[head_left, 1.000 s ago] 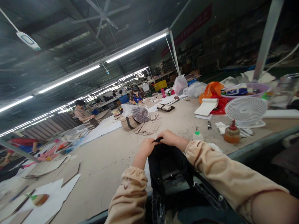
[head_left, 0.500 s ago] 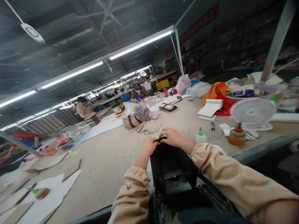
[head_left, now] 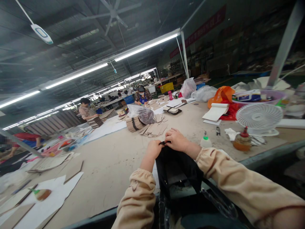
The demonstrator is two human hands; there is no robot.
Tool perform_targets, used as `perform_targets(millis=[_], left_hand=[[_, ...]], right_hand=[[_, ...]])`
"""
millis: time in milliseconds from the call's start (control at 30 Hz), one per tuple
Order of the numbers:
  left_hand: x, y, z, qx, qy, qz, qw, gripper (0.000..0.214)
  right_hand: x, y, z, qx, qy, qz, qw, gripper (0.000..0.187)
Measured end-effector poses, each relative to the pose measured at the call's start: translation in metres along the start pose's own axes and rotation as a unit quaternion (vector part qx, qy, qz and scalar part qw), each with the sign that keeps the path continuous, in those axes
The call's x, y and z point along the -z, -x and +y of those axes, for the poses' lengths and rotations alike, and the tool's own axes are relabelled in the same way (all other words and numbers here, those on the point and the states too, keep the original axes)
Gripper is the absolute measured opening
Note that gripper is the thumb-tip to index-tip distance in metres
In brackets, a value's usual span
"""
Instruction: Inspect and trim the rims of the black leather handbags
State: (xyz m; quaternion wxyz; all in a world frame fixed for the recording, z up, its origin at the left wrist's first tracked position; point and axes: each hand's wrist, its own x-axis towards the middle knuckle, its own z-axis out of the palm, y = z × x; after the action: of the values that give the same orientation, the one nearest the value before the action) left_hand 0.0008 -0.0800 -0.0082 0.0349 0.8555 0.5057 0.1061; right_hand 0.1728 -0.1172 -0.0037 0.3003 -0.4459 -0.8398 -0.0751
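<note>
Messy beige worktop [head_left: 107,159], left hand [head_left: 154,149] and right hand [head_left: 176,140] still pinching a boxy black fabric piece [head_left: 177,159] far-side, so same step tbh.

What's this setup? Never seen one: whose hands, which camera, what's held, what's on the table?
No machine here: these are a person's bare hands, below tan sleeves. The camera sits on the person's head, looking forward and down. The left hand and right hand meet at the upper edge of a black piece, perhaps a bag, pinching it with their fingers. On the table ahead lie flat brown pieces. To the right are a green-topped bottle, a red-topped bottle and a white fan. Other people are farther back.
</note>
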Motion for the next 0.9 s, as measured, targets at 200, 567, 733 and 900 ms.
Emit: perform_targets(millis=[200, 567, 733, 900], left_hand=[[-0.0003, 0.0008, 0.0018, 0.012, 0.0, -0.007, 1.0, 0.028], [-0.0012, 0.0004, 0.0024, 0.012, -0.018, -0.005, 1.0, 0.025], [0.0001, 0.0001, 0.0034, 0.018, -0.026, -0.004, 0.999, 0.025], [0.002, -0.0002, 0.0045, 0.022, -0.03, -0.009, 0.999, 0.026]], right_hand=[[-0.0013, 0.0005, -0.0021, -0.023, -0.002, -0.01, 1.0, 0.008], [0.0009, -0.0018, -0.0031, -0.025, 0.009, -0.025, 0.999, 0.007], [0.0002, -0.0019, -0.0045, -0.025, -0.001, -0.021, 0.999, 0.008], [-0.0031, -0.0028, -0.0043, -0.043, -0.012, -0.012, 0.999, 0.008]])
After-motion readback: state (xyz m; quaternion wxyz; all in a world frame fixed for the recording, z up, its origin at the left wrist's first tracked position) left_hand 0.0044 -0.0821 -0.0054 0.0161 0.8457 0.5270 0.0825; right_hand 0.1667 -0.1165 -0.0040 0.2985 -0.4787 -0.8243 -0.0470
